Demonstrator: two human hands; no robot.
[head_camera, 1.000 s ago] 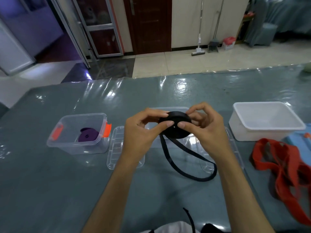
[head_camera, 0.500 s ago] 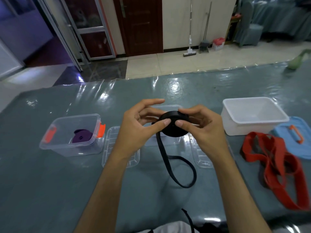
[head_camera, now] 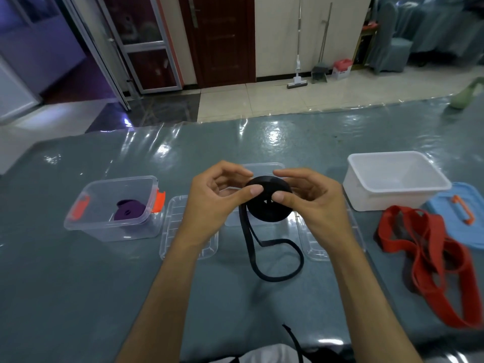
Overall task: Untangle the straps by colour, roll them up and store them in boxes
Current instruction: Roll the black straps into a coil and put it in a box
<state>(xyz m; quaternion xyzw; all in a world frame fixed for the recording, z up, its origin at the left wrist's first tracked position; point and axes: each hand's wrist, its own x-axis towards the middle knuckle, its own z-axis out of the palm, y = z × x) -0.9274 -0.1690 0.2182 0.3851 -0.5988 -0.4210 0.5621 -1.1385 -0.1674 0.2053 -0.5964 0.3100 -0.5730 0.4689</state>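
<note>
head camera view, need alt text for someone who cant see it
Two hands, the left hand and the right hand, hold a half-rolled black strap above a grey-blue table, its loose tail looping down onto it. To the left a clear box holds a rolled purple strap; to the right a red strap lies tangled by an empty white box.
</note>
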